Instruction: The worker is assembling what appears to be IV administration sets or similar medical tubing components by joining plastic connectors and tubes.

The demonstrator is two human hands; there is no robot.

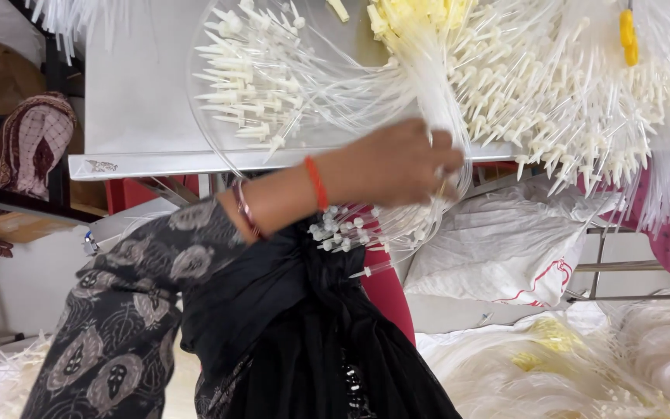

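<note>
At centre frame, my left hand (397,163) has its fingers (436,155) closed around a tube bundle (436,85) over the bench (133,101); right hand unseen.

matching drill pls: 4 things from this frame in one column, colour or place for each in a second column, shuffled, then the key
Things
1. wrist band
2. clip
3. sack
4. sleeve

Colour or place
A. white with red marks, lying under the table edge
B. orange, just behind the hand that grips the tube bundle
C. dark with a pale leaf-like print, lower left
D. yellow, among the white tubes at top right

Pairs: 1-B, 2-D, 3-A, 4-C
</note>
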